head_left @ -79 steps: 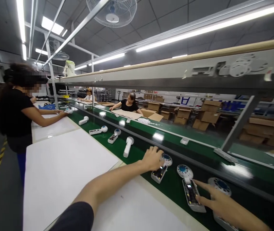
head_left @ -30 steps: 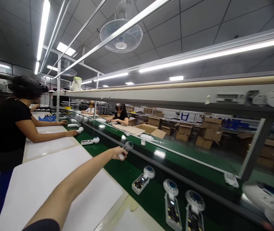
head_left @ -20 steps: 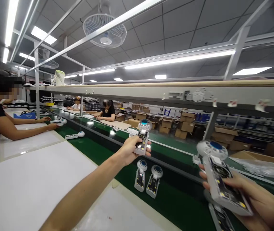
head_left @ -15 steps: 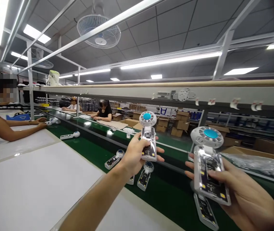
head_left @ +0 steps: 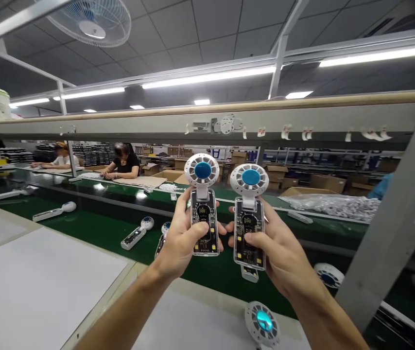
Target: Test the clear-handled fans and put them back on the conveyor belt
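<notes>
Fingers on left hand [head_left: 179, 244] are clamping a white, round-headed, black-boarded gadget [head_left: 205, 210], right hand [head_left: 283, 250] its twin [head_left: 250, 214]; one inward wobble and they could be clunking.

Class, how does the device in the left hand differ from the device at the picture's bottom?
The left hand holds the left-hand device; no visible hand holds the bottom device. The left-hand device has a dark blue disc; the bottom device's looks bright turquoise. Both are round-headed.

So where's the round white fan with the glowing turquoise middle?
In the head view, that fan is low, right of centre, on the white tabletop, left of the right forearm.
</notes>
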A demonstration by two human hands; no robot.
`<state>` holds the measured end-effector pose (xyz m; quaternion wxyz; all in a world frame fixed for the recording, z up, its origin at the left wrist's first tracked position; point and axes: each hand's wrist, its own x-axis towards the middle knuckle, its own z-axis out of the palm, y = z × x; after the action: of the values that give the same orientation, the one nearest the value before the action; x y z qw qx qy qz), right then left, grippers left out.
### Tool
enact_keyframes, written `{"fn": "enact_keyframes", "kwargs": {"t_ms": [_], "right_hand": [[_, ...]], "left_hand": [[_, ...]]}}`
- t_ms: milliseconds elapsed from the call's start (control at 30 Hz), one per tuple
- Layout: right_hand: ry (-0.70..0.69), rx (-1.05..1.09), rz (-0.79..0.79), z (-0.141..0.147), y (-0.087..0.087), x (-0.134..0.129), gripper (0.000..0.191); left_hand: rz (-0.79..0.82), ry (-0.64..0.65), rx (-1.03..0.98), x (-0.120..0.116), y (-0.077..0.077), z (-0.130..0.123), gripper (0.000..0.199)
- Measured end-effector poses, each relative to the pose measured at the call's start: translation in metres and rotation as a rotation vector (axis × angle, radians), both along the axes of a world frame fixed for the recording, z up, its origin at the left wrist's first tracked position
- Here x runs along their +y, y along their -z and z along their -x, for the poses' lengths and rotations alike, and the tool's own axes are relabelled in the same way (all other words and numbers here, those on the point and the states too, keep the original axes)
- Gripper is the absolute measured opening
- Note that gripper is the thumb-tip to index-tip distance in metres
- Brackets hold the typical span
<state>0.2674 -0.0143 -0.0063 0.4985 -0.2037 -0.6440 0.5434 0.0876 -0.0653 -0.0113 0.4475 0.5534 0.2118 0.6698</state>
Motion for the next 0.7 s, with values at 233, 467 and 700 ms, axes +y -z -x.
{"fn": "enact_keyframes", "kwargs": {"t_ms": [233,467,700], "right_hand": [[-0.016,0.044,-0.018,0.0035,-0.0005,-0.0053,0.069],[-0.025,0.047,0.011,0.0045,0.0014,-0.0065,0.066],[-0.002,0.041,0.023,0.0016,-0.0028,-0.0077,0.063]], "left_hand": [[-0.002,-0.019,0.019,-0.0028,-0.0037,0.0005,0.081],[0.003,0.000,0.007,-0.0042,-0.0058,0.0006,0.076],[0.059,0.043,-0.053,-0.0061,-0.0088,0.0002,0.079]]}}
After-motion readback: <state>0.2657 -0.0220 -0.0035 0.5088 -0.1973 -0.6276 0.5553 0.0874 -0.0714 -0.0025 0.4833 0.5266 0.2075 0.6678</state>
